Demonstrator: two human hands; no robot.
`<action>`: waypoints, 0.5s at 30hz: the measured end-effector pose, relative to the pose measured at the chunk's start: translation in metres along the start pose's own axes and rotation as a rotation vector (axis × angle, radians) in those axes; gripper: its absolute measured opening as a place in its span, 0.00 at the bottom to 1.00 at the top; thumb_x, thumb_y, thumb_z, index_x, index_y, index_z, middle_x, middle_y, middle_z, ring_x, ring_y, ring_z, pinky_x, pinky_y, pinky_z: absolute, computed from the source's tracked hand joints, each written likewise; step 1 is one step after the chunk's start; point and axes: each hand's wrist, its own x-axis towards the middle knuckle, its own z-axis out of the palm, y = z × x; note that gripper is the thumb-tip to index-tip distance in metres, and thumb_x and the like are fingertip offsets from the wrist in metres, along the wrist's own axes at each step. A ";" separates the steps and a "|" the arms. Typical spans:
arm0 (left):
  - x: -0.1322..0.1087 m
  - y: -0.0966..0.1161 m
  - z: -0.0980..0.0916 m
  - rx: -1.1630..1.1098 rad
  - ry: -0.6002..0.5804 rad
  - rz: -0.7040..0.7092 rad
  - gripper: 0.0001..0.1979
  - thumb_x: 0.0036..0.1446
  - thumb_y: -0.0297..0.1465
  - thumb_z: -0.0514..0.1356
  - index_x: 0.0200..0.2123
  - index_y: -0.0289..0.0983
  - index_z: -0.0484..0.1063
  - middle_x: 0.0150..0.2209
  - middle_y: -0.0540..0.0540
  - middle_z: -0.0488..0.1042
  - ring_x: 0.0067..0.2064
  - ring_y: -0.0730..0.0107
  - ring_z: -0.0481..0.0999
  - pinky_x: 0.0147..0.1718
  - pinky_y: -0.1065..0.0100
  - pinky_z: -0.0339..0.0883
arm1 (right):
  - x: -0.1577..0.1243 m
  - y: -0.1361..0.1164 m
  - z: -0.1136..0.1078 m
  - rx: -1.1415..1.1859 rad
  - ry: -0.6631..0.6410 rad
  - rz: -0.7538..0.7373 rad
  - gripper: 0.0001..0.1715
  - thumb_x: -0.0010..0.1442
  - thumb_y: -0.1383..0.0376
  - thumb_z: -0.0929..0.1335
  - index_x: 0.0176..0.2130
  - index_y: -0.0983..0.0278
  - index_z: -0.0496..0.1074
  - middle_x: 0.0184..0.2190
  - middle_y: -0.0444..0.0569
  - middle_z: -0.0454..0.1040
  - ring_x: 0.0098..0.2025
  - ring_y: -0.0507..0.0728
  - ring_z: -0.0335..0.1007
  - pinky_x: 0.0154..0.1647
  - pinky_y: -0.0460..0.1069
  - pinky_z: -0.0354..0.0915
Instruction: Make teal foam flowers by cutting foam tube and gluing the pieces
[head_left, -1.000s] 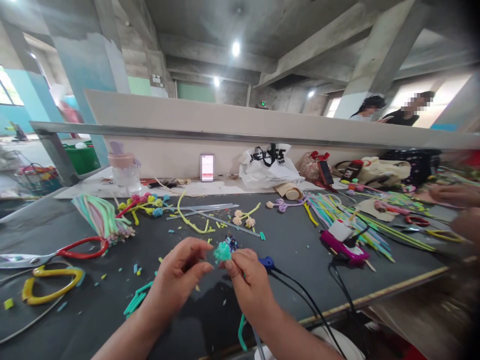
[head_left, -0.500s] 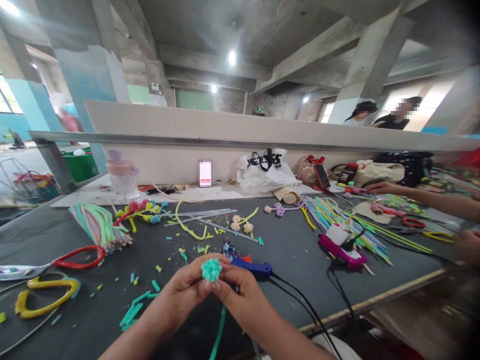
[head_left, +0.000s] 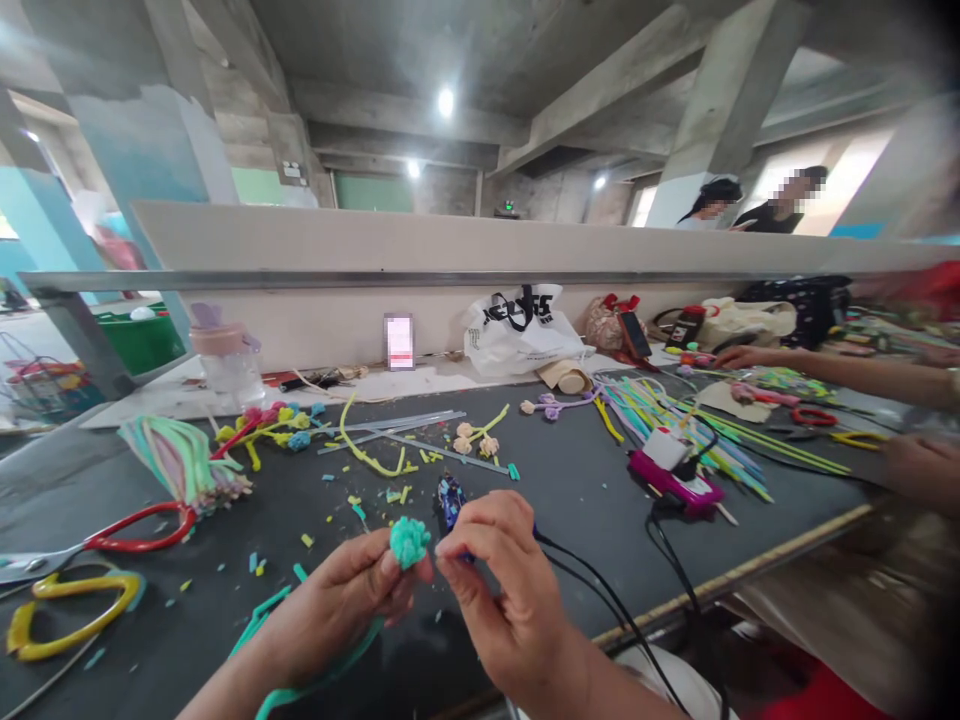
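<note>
Flower (head_left: pixel 409 541) of teal fuzzy wire, pinched between thumb and fingers of left hand (head_left: pixel 341 600), just above dark table (head_left: pixel 585 500); teal stem (head_left: pixel 296 690) trailing down under that hand. Right hand (head_left: pixel 502 600) just beside flower, fingertips (head_left: pixel 444 550) drawn close together, can't tell if touching or gripping it. Blue glue gun (head_left: pixel 450 497) right behind, cord (head_left: pixel 600 600) running right. Red scissors (head_left: pixel 139 530) well left

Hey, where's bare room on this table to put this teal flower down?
Barest: the dark mat between the glue gun and the pink device. Between the red scissors and your left hand, which holds the teal flower, though scraps dot it. Crowded: straws at right, flower stems far left.
</note>
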 end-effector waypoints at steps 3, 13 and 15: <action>0.003 0.004 -0.002 -0.057 -0.114 -0.072 0.16 0.63 0.39 0.49 0.28 0.36 0.67 0.24 0.51 0.62 0.26 0.75 0.60 0.26 0.72 0.59 | 0.000 -0.003 -0.001 -0.027 -0.019 -0.006 0.08 0.58 0.73 0.65 0.36 0.61 0.69 0.29 0.45 0.71 0.35 0.54 0.66 0.43 0.54 0.55; 0.006 0.006 -0.004 0.205 -0.037 0.003 0.16 0.62 0.38 0.49 0.26 0.37 0.63 0.25 0.53 0.61 0.28 0.74 0.59 0.28 0.72 0.57 | -0.002 0.001 0.003 -0.082 -0.021 0.037 0.07 0.56 0.72 0.67 0.36 0.61 0.69 0.32 0.44 0.70 0.36 0.53 0.66 0.45 0.53 0.54; 0.007 0.007 -0.003 0.239 -0.034 0.018 0.16 0.63 0.38 0.48 0.25 0.37 0.62 0.24 0.53 0.60 0.28 0.74 0.59 0.28 0.72 0.57 | -0.003 0.001 0.004 -0.089 -0.028 0.039 0.06 0.57 0.71 0.67 0.35 0.61 0.69 0.31 0.43 0.70 0.35 0.53 0.66 0.44 0.53 0.53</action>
